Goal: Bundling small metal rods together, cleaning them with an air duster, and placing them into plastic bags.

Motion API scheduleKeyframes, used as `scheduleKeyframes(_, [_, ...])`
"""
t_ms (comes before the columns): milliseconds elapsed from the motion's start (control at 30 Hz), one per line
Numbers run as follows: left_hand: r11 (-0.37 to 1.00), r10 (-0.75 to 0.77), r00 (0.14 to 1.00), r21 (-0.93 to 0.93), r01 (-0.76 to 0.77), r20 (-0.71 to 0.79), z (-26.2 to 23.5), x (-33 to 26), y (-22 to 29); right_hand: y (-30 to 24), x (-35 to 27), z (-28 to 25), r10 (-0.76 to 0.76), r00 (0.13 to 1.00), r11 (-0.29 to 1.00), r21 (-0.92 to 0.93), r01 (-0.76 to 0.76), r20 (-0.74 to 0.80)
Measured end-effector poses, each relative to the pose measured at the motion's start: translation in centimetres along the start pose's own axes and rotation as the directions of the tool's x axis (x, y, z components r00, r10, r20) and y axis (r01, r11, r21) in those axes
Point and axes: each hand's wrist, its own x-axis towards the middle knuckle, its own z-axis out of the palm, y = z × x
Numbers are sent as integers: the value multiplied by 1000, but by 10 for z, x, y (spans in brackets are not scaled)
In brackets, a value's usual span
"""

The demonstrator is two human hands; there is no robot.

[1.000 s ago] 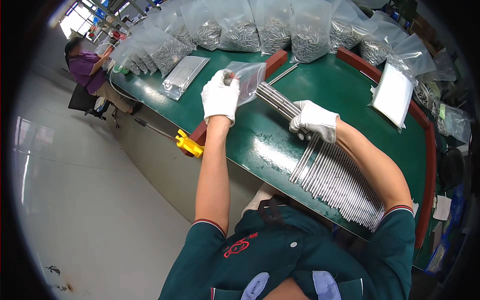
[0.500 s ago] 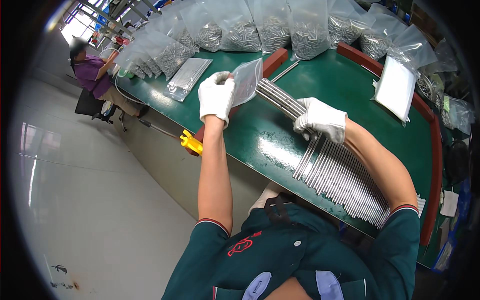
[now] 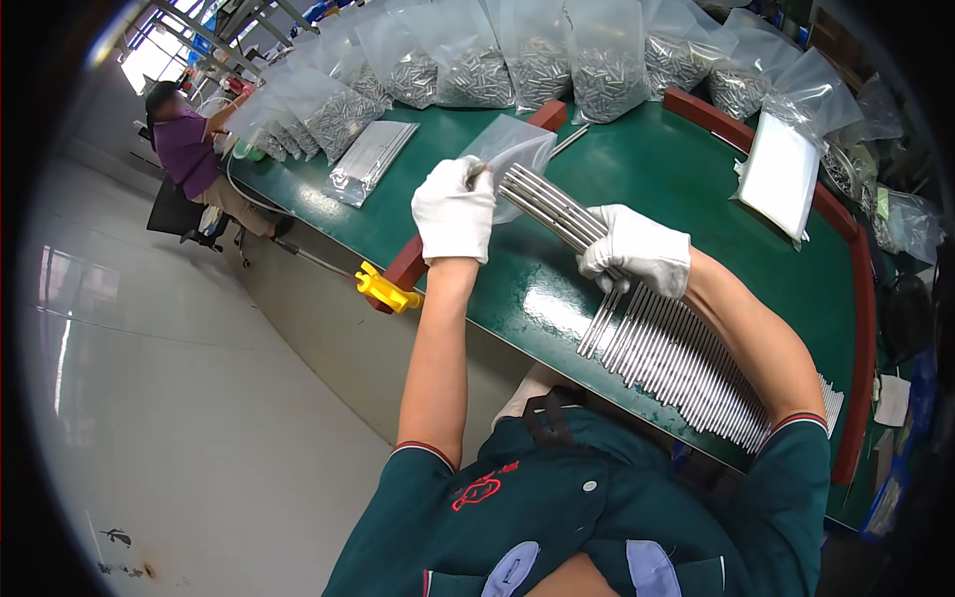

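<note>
My left hand (image 3: 453, 207), in a white glove, pinches the edge of a clear plastic bag (image 3: 525, 141) above the green table. My right hand (image 3: 639, 249), gloved too, is closed around a bundle of thin metal rods (image 3: 553, 207). The bundle's far ends point up and left, right beside the bag; whether the tips are inside its mouth I cannot tell. Below my right hand a row of loose metal rods (image 3: 686, 368) lies side by side along the table's near edge. One more rod (image 3: 569, 139) rests behind the bag.
Several bags of short metal pieces (image 3: 609, 75) stand along the back. A flat bag of rods (image 3: 370, 164) lies at the left, a stack of white plastic bags (image 3: 781, 179) at the right. Red-brown rails (image 3: 846, 214) edge the green table (image 3: 676, 179). A yellow clamp (image 3: 386, 289) sits at its edge. Another person (image 3: 189, 149) sits far left.
My left hand has moved slightly right and down with the bag, which now opens wider and sits behind the rod ends. The right hand, still holding the bundle, has shifted only a little.
</note>
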Motion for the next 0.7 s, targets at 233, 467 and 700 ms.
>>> scheduleKeyframes(233, [996,66,997,-56,-65,27,-7,0,23,5,7,3,88,996,989,119,-85,-22])
scheduleKeyframes(467, [948,311,950,-88,-307,35,-21,-15,43,8,11,12,7,954,613,753,-240,298])
scheduleKeyframes(700, [935,294,943,-253,-250,155,-42,-23,64,15,4,26,-206,963,405,911,-77,173])
